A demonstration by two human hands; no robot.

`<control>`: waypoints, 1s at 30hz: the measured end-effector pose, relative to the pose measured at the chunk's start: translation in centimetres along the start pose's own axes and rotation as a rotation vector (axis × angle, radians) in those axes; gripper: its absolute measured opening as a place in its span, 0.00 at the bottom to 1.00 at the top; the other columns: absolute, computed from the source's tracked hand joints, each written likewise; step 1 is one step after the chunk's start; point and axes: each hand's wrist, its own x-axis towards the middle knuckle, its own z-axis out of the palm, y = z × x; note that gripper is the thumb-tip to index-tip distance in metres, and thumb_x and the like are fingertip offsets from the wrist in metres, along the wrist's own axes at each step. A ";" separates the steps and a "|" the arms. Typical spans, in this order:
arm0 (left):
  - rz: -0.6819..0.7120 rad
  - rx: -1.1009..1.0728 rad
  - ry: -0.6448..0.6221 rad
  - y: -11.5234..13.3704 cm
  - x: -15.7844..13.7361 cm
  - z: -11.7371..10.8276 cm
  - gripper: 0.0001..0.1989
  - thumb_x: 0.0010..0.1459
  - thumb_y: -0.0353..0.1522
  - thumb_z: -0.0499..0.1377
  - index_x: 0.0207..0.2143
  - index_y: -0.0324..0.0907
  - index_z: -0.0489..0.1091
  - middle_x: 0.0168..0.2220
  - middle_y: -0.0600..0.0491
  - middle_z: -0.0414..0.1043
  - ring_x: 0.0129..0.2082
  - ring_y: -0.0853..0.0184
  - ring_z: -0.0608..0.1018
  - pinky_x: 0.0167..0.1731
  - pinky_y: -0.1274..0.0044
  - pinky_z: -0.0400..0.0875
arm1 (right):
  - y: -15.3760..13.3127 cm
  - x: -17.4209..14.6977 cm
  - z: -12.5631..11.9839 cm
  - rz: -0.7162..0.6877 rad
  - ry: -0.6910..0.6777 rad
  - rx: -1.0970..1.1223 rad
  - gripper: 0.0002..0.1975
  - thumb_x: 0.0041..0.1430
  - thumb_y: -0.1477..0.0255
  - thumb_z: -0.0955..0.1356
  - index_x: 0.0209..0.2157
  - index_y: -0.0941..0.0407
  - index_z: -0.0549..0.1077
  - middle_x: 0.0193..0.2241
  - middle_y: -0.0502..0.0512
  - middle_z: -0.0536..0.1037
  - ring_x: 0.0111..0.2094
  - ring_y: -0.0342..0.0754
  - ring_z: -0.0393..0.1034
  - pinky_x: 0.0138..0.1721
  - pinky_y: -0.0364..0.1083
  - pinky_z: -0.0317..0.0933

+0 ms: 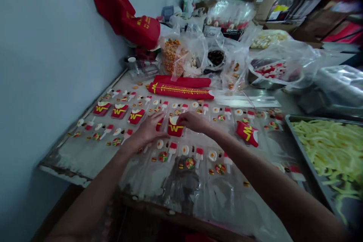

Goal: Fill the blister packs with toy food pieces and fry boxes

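Observation:
Rows of clear plastic packets with small toy-like foods cover the table. My left hand (150, 130) hovers over or rests on a small red french-fry carton (159, 124), which it partly hides; its thumb and fingers are apart. Just to the right, my right hand (194, 121) has its fingers curled together at the upper right edge of another red fry carton (175, 130) with a yellow W. Three matching cartons (119, 111) lie in a row to the left. One more tilted carton (247, 133) lies to the right. Fried-egg pieces (185, 150) and red-and-white popsicle shapes (199, 155) lie in the packets.
Stacked flat red cartons (181, 90) lie behind the packets. Plastic bags of small pieces (173, 58) and a bowl of red-and-white pieces (272, 71) stand at the back. A metal tray of pale yellow strips (326, 136) is at right. A wall (56, 64) borders the left.

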 end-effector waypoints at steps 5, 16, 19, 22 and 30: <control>0.163 0.160 -0.029 -1.5 0.0 1.5 0.42 0.54 0.56 0.63 0.62 0.38 0.68 0.65 0.35 0.63 0.65 0.46 0.67 0.63 0.57 0.61 | -1.5 -0.2 1.8 -0.072 0.055 -0.473 0.14 0.67 0.75 0.64 0.47 0.51 0.81 0.55 0.65 0.72 0.53 0.61 0.69 0.48 0.54 0.63; 0.289 0.409 -0.003 -2.0 2.0 1.0 0.28 0.62 0.49 0.59 0.57 0.42 0.71 0.61 0.40 0.71 0.57 0.47 0.75 0.54 0.59 0.70 | 3.6 -13.5 -0.7 0.342 0.651 -0.191 0.11 0.71 0.67 0.65 0.42 0.55 0.79 0.41 0.56 0.80 0.42 0.49 0.71 0.44 0.46 0.58; 0.359 0.293 0.055 4.4 4.6 1.9 0.24 0.64 0.46 0.58 0.58 0.46 0.70 0.58 0.45 0.73 0.56 0.53 0.76 0.54 0.61 0.70 | 7.1 -19.4 -2.1 0.778 0.753 -0.319 0.14 0.69 0.63 0.66 0.38 0.56 0.81 0.41 0.60 0.80 0.45 0.55 0.70 0.44 0.49 0.56; 0.616 0.145 0.026 13.2 9.4 5.4 0.26 0.60 0.45 0.64 0.57 0.44 0.71 0.55 0.43 0.75 0.55 0.53 0.76 0.57 0.63 0.68 | 9.7 -21.1 -2.4 0.895 0.672 -0.259 0.16 0.67 0.60 0.66 0.36 0.55 0.83 0.38 0.60 0.81 0.44 0.55 0.71 0.41 0.49 0.55; 0.895 0.159 -0.095 26.9 17.2 13.3 0.33 0.51 0.37 0.67 0.59 0.36 0.67 0.54 0.35 0.73 0.53 0.46 0.75 0.54 0.59 0.70 | 9.7 -19.7 -3.4 0.734 0.884 0.222 0.10 0.56 0.72 0.67 0.34 0.54 0.83 0.25 0.47 0.78 0.27 0.42 0.66 0.28 0.43 0.48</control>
